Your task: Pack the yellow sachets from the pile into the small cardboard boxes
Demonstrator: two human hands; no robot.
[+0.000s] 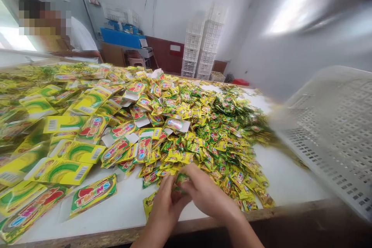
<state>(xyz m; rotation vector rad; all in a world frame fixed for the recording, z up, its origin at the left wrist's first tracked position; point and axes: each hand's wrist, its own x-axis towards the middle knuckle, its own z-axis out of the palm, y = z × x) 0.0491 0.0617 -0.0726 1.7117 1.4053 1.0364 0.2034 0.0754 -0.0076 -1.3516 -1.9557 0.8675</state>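
Observation:
At the front edge of a heap of small yellow and green candy sachets, my two hands are close together, low over the white table. My left hand is curled, its thumb pointing toward the right hand. My right hand has its fingers bent down over a few sachets. These sachets sit between both hands and are mostly hidden by the fingers. One more yellow sachet lies just left of my left hand. Nearby on the left lies a flat printed box with a white flap.
Many flat yellow boxes are piled on the left of the table. A white perforated crate stands at the right edge. Stacked white crates stand by the back wall. Another person is at the far left.

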